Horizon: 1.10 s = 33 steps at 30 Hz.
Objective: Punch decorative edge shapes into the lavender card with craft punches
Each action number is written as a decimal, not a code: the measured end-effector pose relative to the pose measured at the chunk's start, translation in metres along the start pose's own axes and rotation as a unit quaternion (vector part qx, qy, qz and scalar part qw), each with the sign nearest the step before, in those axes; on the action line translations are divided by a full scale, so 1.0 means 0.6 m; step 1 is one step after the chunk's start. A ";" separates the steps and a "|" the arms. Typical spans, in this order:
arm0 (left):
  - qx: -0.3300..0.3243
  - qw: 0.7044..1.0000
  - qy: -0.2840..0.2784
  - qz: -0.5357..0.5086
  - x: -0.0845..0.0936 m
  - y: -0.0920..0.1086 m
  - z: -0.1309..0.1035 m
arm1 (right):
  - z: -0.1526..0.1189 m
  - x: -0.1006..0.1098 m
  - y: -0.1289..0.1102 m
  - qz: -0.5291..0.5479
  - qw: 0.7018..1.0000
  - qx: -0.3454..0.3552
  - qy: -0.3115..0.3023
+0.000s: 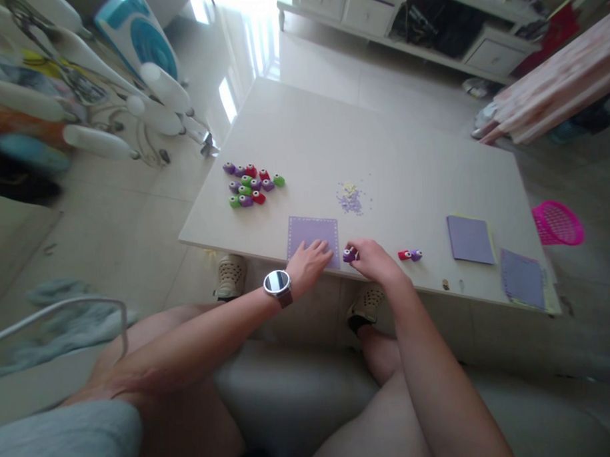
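Note:
My left hand (311, 261), with a watch at the wrist, lies with fingers spread on a purple sheet of paper (305, 228). Small punched holes run along the sheet's edges. A purple craft punch (349, 255) is held in my right hand (369, 256), close to the sheet's right edge; whether the paper sits in its slot I cannot tell. Right of that hand stand a red craft punch (404, 255) and another purple one (416, 255). Purple and yellow paper bits (351, 199) lie in a small heap beyond the hands.
Several red, green and purple craft punches (248, 184) are grouped at the table's left. A stack of purple paper (469, 239) and punched sheets (523, 279) lie on the right. A pink basket (558, 223) stands beyond the right edge of the white table (382, 139).

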<state>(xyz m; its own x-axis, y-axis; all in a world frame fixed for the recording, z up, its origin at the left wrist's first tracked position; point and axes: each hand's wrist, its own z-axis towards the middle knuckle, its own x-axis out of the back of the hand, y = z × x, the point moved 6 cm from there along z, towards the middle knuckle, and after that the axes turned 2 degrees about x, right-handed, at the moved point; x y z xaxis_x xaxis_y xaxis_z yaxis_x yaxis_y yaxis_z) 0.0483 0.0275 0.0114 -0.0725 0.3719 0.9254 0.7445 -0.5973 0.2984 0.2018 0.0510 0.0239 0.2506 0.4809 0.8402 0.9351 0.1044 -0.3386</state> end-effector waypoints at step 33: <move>0.027 0.996 -0.029 -0.084 0.011 -0.018 0.019 | 0.009 -0.006 0.003 -0.018 0.999 -0.023 -0.016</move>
<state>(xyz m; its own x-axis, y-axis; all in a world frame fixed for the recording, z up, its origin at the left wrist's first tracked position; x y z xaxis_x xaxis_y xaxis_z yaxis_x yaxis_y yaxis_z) 0.0474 0.0442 0.0118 -0.1608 0.5049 0.8481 0.7594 -0.4856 0.4331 0.2009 0.0543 0.0178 0.2089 0.5052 0.8373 0.9539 0.0833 -0.2882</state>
